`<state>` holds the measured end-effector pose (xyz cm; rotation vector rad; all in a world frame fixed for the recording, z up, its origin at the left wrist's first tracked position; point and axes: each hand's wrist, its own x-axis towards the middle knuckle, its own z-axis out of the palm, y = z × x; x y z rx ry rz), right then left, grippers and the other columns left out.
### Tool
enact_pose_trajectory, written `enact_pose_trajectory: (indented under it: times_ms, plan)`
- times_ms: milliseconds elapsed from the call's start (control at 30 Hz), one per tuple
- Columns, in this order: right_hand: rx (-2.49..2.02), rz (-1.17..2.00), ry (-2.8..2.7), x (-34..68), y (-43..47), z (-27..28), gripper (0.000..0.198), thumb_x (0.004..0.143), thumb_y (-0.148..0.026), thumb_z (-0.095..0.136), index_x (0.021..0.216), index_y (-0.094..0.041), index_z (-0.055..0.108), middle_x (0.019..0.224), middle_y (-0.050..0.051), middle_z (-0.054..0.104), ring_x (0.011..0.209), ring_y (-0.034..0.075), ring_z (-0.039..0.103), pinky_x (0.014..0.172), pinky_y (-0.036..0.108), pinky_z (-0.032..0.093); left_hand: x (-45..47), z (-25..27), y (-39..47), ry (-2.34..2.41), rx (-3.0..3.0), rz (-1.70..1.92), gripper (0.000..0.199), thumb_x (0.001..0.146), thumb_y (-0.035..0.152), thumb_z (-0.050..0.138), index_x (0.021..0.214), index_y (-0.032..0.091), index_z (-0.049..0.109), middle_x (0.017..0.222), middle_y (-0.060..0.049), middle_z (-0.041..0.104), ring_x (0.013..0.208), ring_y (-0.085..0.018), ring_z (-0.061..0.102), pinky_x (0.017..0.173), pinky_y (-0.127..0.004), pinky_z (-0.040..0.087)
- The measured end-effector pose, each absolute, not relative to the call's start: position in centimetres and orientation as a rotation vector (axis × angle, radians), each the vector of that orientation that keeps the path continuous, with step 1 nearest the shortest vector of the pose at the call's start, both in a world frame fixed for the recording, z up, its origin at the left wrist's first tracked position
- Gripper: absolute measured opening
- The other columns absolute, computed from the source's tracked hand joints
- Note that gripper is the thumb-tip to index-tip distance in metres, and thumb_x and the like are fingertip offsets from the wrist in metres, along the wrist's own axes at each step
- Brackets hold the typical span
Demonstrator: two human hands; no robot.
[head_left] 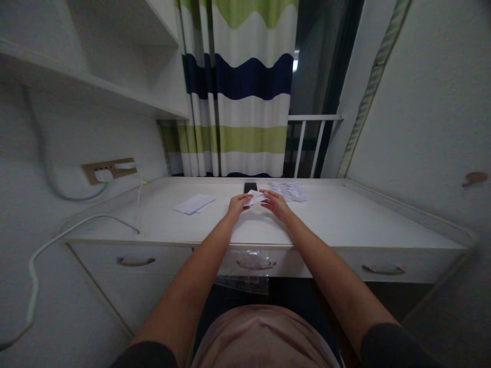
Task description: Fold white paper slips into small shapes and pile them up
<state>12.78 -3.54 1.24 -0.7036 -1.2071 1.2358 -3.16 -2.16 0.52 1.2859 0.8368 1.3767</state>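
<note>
Above the middle of the white desk (326,220), a small folded piece of white paper (254,197) is held up between my two hands. My left hand (239,204) pinches its left end between thumb and fingers. On its right side, my right hand (275,202) grips the edge with thumb and forefinger, the other fingers partly spread. Just behind the paper lies a dark phone-like object (250,187), partly hidden. Left of my hands rests a stack of white paper sheets (195,204). Behind my right hand is a pile of folded white papers (289,191).
A white cable (88,219) runs over the desk's left side near a wall socket (109,169) with plugs. A striped curtain (253,112) hangs behind the desk. Drawers with metal handles (383,270) line the front, and clear plastic (245,283) hangs at the middle one.
</note>
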Motion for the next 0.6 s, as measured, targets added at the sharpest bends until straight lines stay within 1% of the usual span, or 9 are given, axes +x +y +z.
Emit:
enact_pose_trajectory:
  times_ms: [200, 600]
  plan:
    - [-0.647, 1.301, -1.205, 12.87, -3.72, 1.39, 0.021, 0.066, -0.028, 0.068, 0.087, -0.025, 0.067, 0.085, 0.000, 0.068, 0.077, 0.013, 0.063, 0.066, 0.022, 0.048, -3.23, 0.51, -1.92, 0.797, 1.177, 1.393, 0.026, 0.053, 0.027, 0.072, 0.075, 0.015, 0.069, 0.074, -0.007, 0.066, 0.064, -0.012, 0.058, 0.059, -0.023, 0.042]
    - [-0.673, 1.257, -1.273, 12.89, -3.15, 0.94, 0.023, 0.072, -0.032, 0.064, 0.094, -0.027, 0.065, 0.095, 0.001, 0.066, 0.083, 0.014, 0.064, 0.073, 0.026, 0.048, -3.23, 0.63, -1.92, 0.811, 1.115, 1.404, 0.021, 0.056, 0.022, 0.069, 0.076, 0.015, 0.069, 0.075, -0.006, 0.066, 0.064, -0.011, 0.058, 0.059, -0.022, 0.043]
